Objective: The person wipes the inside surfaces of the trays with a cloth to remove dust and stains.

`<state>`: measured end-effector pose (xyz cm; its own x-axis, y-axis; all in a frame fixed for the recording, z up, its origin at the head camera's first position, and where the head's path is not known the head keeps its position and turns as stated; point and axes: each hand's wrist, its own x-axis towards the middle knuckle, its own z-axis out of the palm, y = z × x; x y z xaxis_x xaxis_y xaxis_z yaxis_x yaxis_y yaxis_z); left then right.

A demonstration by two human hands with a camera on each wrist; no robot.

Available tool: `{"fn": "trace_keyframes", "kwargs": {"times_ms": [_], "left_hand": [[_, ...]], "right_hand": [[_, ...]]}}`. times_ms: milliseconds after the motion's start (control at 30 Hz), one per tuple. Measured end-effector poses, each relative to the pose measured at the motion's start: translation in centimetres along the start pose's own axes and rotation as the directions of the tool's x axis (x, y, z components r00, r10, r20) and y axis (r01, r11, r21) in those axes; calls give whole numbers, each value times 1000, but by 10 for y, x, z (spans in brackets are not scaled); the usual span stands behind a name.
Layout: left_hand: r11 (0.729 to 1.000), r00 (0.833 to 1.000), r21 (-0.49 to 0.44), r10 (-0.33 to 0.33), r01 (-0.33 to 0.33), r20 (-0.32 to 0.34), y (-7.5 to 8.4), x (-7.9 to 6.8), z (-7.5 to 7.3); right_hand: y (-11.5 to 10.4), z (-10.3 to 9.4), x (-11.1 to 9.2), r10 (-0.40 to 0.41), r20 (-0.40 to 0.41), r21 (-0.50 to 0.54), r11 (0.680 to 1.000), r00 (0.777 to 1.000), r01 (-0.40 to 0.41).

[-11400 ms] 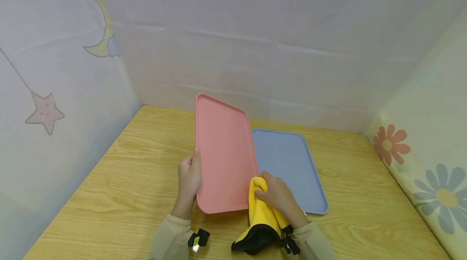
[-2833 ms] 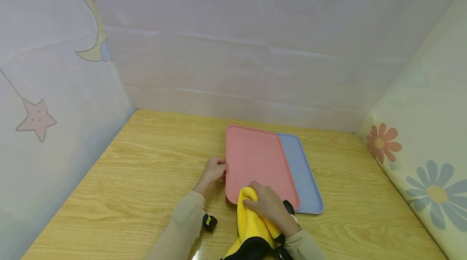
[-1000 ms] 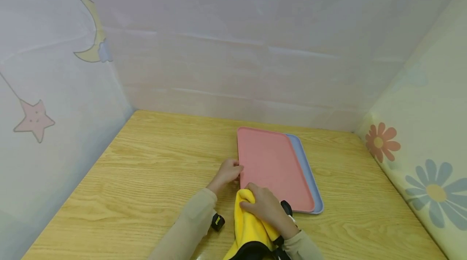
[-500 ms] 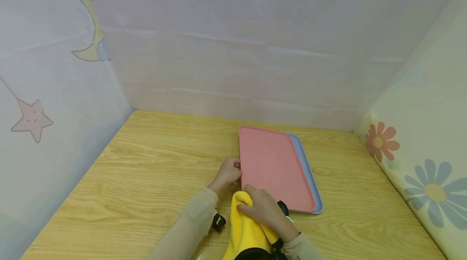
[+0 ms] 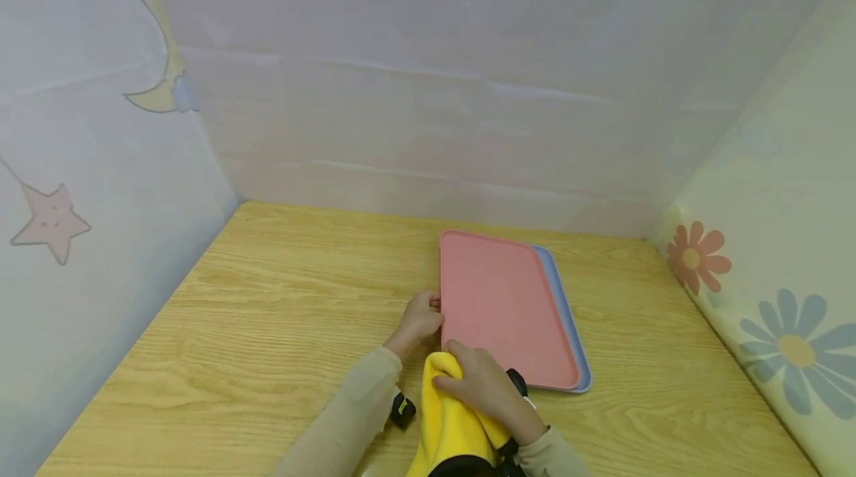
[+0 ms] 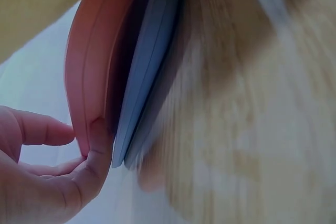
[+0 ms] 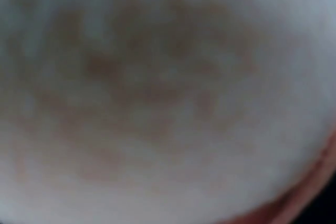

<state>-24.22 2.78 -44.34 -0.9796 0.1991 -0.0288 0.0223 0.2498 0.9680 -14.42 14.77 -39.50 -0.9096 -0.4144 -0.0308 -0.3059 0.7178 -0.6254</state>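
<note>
A pink tray point(image 5: 504, 306) lies over a light blue tray point(image 5: 567, 313), which shows as a strip along the right side. My left hand point(image 5: 420, 319) pinches the pink tray's left edge. In the left wrist view the thumb and fingers point(image 6: 97, 156) grip the pink rim, and a dark gap separates it from the blue tray point(image 6: 144, 61) below. Bunched in my right hand point(image 5: 484, 384) is a yellow cloth point(image 5: 441, 410) with a black part at its lower end. That hand overlaps the pink tray's near left corner. The right wrist view is blurred.
The wooden table point(image 5: 267, 313) carries both trays right of its middle. A pale backdrop point(image 5: 414, 91) rises behind it, with printed walls at the left and right. A small black device point(image 5: 403, 411) sits at my left wrist.
Since the oldest frame the pink tray has come down from a raised tilt onto the blue one. It then slid right, covering more blue. In the last second it has barely moved.
</note>
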Motion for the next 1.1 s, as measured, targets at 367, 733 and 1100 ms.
{"fn": "trace_keyframes", "kwargs": {"times_ms": [367, 733, 1100], "left_hand": [[1000, 1000, -16, 12, -12, -28, -4, 6, 9], [999, 997, 30, 29, -31, 70, -1, 13, 12], [997, 987, 79, -5, -7, 160, -3, 16, 16]], "right_hand": [[4, 2, 1, -14, 8, -3, 1000, 1000, 14], [4, 1, 3, -13, 25, 2, 1000, 1000, 13], [5, 3, 4, -29, 30, -13, 999, 999, 29]]}}
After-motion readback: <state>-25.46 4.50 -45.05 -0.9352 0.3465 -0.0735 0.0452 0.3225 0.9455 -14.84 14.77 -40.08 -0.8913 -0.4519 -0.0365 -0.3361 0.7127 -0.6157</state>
